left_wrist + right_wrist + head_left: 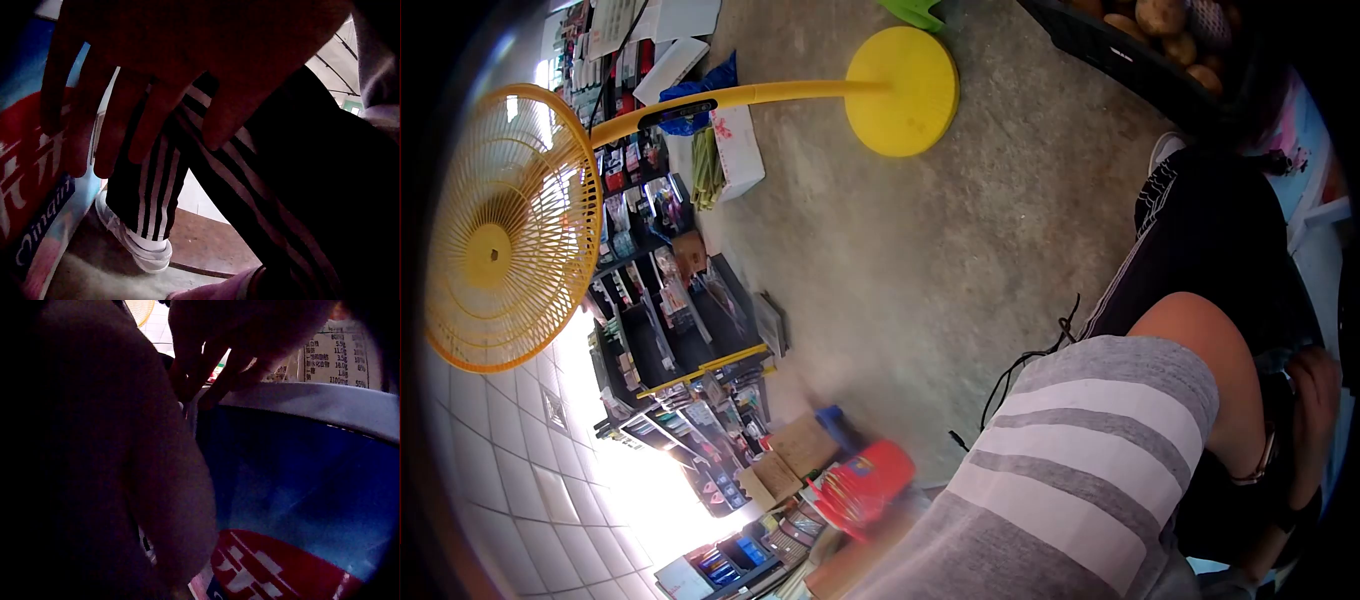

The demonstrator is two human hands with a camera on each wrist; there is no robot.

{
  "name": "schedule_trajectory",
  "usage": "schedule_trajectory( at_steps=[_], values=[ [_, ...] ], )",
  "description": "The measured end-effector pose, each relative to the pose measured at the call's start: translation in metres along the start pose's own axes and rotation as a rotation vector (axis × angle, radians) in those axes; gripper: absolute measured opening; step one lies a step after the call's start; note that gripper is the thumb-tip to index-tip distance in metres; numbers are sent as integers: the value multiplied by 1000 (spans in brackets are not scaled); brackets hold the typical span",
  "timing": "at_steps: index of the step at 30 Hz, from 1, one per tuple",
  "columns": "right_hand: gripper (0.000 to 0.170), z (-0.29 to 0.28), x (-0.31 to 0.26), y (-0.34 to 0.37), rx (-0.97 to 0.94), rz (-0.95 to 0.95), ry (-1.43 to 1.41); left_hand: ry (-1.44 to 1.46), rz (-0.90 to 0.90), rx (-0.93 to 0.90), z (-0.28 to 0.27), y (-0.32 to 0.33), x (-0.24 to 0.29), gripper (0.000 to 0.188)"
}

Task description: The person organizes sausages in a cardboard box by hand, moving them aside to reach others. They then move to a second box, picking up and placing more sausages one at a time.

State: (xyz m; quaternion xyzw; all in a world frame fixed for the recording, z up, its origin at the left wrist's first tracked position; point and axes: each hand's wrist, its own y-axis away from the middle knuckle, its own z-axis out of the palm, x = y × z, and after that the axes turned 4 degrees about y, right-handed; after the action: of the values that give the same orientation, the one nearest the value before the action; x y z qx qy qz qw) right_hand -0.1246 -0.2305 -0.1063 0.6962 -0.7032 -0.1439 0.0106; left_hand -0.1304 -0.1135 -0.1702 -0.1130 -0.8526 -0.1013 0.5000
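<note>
The largest item, a blue printed stand, is found below the right grip in the right wrist view; its pale rim is seen running rightward from the fingertips. A printed carton is noted behind the rim. The right grip is judged nearer the rim; whether anything is pinched cannot be told. The left grip is spread, nothing seen held.

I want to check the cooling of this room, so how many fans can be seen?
1: the yellow fan, in front of the shelves, with its round base on the floor. Others may be hidden behind the shelves.
</note>
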Motion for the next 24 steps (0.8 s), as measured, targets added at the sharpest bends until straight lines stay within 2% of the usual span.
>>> schedule_trajectory(
  at_steps=[7, 9, 11, 14, 19, 22, 23, 24],
  values=[
    [21, -6, -8, -1, 72, 1, -3, -35, -8, 5, 1, 0, 6, 30],
    [18, -27, -18, -16, 85, -4, -35, -66, 2, 3, 0, -1, 6, 30],
    [15, -46, -29, -32, 127, 31, -210, -112, -6, -11, 0, 4, 4, 29],
    [11, -66, -41, -46, 231, -47, -216, -179, -28, -50, -3, 17, -9, 29],
    [18, -67, -47, -37, 246, -120, -113, -312, -33, -111, -3, 34, -18, 29],
    [19, -72, -45, -28, 273, -145, -202, -381, -23, -139, -15, 41, -23, 29],
    [29, -63, -45, -23, 247, -113, -266, -402, -35, -151, -20, 46, -28, 29],
    [34, -69, -48, -20, 230, -57, -180, -426, -30, -160, -26, 46, -33, 29]
  ],
)
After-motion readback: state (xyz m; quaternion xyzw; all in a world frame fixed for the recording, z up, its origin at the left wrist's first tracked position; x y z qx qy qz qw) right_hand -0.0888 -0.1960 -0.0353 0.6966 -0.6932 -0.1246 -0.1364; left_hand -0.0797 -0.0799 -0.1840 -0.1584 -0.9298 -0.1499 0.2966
